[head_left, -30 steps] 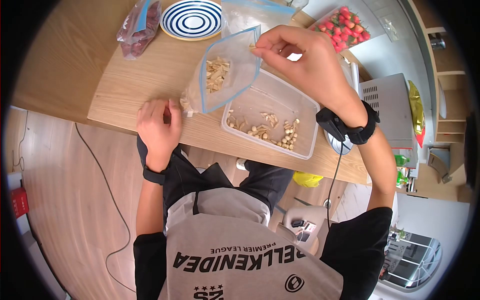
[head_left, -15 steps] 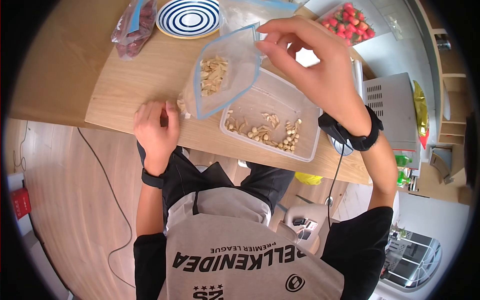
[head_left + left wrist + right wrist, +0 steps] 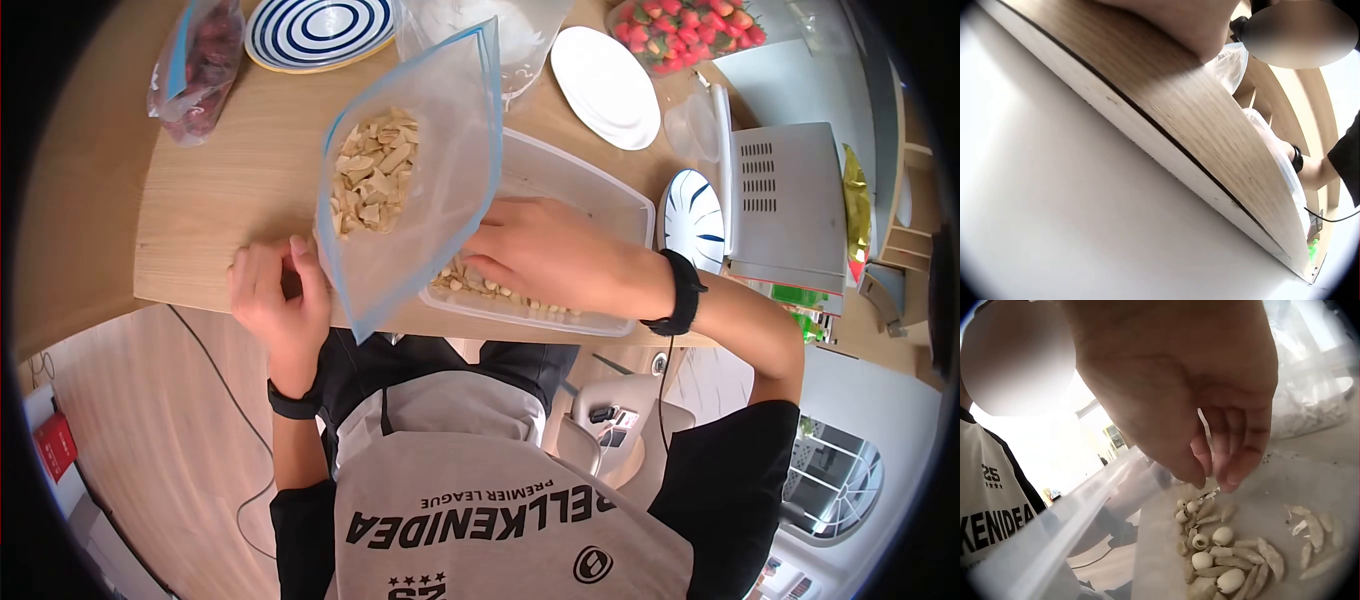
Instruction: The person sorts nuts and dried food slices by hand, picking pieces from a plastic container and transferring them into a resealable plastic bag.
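My right hand [image 3: 550, 245] reaches into a clear plastic container [image 3: 640, 205]. In the right wrist view its thumb and fingers [image 3: 1235, 472] point down, tips slightly apart, right at a mix of round cream lotus seeds [image 3: 1222, 536] and long pale dried slices [image 3: 1269, 557]. From the head view the fingertips are partly hidden by a zip bag [image 3: 450, 130], which stands with its blue-edged mouth wide and holds flat, pale dried slices [image 3: 378, 172]. My left hand [image 3: 275, 290] rests on the table's front edge beside the bag, fingers loosely curled around nothing.
Along the back are a bag of dark red dried fruit [image 3: 200, 75], a blue-ringed plate [image 3: 320, 30], another clear bag [image 3: 480, 35], a white plate [image 3: 605, 88] and strawberries [image 3: 685, 35]. A striped dish [image 3: 693, 215] and a grey appliance [image 3: 788, 195] stand at the right.
My right hand has moved from the bag's upper rim down into the container. The head view has shifted, with the bag now larger. My left hand stays beside the bag.
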Motion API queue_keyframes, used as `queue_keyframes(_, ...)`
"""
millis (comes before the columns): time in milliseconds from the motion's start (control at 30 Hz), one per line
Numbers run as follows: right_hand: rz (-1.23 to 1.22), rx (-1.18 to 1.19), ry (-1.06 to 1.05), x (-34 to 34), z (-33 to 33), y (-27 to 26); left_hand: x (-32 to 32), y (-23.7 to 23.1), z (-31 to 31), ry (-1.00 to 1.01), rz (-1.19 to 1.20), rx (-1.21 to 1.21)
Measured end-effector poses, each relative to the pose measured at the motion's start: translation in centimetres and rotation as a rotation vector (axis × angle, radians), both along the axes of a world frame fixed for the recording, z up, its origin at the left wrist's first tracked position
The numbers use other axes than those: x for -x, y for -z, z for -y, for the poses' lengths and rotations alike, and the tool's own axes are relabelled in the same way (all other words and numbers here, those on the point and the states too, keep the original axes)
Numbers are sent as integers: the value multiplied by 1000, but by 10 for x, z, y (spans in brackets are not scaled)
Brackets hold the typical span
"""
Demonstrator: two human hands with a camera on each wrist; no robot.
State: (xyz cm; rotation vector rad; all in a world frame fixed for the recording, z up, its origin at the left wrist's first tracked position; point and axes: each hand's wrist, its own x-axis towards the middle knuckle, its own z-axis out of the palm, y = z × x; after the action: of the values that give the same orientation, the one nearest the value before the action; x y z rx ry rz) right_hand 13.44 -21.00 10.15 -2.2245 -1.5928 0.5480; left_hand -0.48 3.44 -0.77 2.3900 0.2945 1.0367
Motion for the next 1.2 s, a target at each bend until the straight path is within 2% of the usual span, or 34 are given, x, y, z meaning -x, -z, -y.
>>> queue_keyframes(167,-78,52,-51,-3,-19,12,-1,0,-1,3,-24,-1)
queue_keyframes(233,-97,37,-151,-6,-20,6,-1,2,-1,0,-35,0)
queue_keyframes(367,-108,62,-153,-6,-21,6,0,-1,1,-1,-40,20)
queue_keyframes(433,-186,63,-82,-3,-21,3,-1,-4,3,-6,-47,31)
queue_keyframes(667,-156,101,-25,1,-9,-13,2,-5,-2,17,-36,-9)
queue_keyframes(800,-107,-95,67,9,16,-52,3,-6,-1,15,-40,48)
queue_keyframes(900,113,-265,186,19,22,-94,2,-8,-1,8,-5,30)
queue_keyframes(1000,268,-322,174,18,9,-132,2,-7,0,-9,6,9)
queue_keyframes(1100,409,-412,198,7,-16,-140,2,-4,0,-17,19,10)
queue_keyframes(1200,365,-524,197,-1,-29,-132,2,-3,0,-25,41,19)
